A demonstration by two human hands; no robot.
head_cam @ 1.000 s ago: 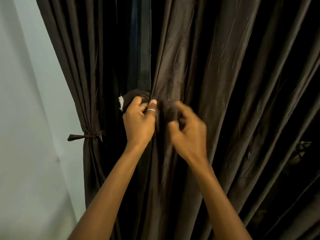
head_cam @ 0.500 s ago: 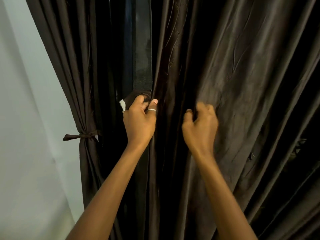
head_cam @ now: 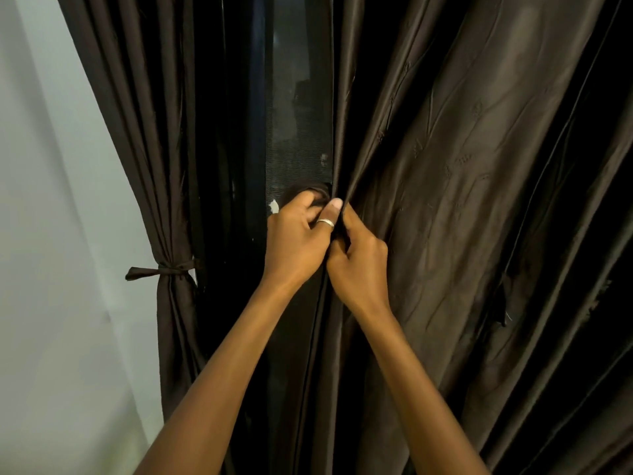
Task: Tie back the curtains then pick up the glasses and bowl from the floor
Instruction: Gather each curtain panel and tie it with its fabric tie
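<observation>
Curtains: right curtain panel (head_cam: 462, 200) is the one being worked. Left hand (head_cam: 298, 234) is clamped on what looks like the tie strip (head_cam: 308, 193). Its fingers curl round a bunched dark loop of it, and the thumb points up, wearing a ring (head_cam: 325, 222), pressed against the panel's leading edge. Right hand (head_cam: 359, 258) touches the left, knuckles toward camera, fingers curled in and pinching the edge fold just beside that thumb. My read: the left hand anchors the strip at tie height so it can't drop, and the right feeds cloth toward it so the strip can go round the bundle. Both forearms rise from the bottom of frame and converge, wrists roughly straight, hands at about the same height. The panel is not gathered yet; its folds fan out loose to the right. A small white tag (head_cam: 274, 205) sits just left of the left hand's knuckles, and I can't tell what it belongs to. Above the hands, the gap between panels shows a dark mesh screen (head_cam: 298, 114). Further left, left curtain panel (head_cam: 147, 132) is already cinched by a knotted band (head_cam: 164, 270), next to the pale wall (head_cam: 41, 234). So about half the curtain step looks done. No glasses or bowl in view, since the floor isn't in frame.
</observation>
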